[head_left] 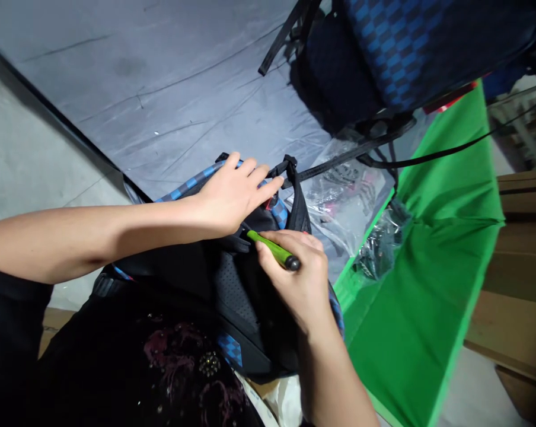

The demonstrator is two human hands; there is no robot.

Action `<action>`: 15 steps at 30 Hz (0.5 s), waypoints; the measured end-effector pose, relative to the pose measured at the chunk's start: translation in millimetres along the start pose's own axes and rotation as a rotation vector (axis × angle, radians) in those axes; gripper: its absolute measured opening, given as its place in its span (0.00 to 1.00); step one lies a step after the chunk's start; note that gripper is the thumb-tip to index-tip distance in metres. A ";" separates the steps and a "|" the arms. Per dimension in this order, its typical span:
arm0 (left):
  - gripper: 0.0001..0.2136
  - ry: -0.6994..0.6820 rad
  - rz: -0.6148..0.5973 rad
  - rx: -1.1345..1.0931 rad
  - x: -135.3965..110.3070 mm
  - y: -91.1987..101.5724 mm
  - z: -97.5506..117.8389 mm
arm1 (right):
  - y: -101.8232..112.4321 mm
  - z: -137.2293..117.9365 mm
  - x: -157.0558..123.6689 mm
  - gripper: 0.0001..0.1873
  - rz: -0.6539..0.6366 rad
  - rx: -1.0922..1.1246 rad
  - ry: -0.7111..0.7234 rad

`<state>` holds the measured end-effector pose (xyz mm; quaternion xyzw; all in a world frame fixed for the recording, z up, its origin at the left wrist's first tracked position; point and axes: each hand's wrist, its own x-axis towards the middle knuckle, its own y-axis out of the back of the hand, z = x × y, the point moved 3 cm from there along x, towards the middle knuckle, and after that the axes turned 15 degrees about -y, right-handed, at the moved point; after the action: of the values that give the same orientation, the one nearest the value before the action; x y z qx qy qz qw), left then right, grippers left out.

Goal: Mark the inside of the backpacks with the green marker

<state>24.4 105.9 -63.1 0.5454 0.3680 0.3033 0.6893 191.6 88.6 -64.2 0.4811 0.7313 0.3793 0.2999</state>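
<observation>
A black backpack (192,267) with blue check trim lies in front of me, its padded back side up. My left hand (230,193) rests flat across its top, fingers stretched out and spread. In my right hand (299,267) is a slim green-handled tool (271,249) with a black end. It points up and left toward the backpack under my left palm. The tool's tip is hidden there, so its exact kind cannot be told. A black strap with a buckle (290,166) stands up just beyond my fingers.
Another blue-checked backpack (396,53) lies at the upper right, its straps trailing over the grey table (139,77). Clear plastic bags (339,201) lie near a bright green fabric bin (432,261). Cardboard boxes (517,273) are stacked at the far right.
</observation>
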 end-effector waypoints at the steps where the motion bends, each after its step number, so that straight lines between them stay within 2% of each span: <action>1: 0.40 0.000 0.001 -0.004 -0.1 -0.4 -0.2 | -1.8 -1.5 -0.2 0.09 0.024 0.008 -0.013; 6: 0.40 0.000 0.046 -0.075 0.2 -2.8 -1.5 | -9.8 -6.7 -1.0 0.11 0.114 0.028 -0.066; 12: 0.39 -0.007 0.058 -0.057 1.6 -5.9 -1.9 | -14.3 -9.3 -5.3 0.10 0.200 0.067 -0.083; 15: 0.38 -0.003 0.063 -0.039 1.7 -5.5 -1.7 | -14.9 -9.8 -6.1 0.10 0.199 0.063 -0.080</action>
<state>24.0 107.0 -69.0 0.5437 0.3437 0.3311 0.6904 178.8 76.6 -71.1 0.5752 0.6790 0.3644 0.2744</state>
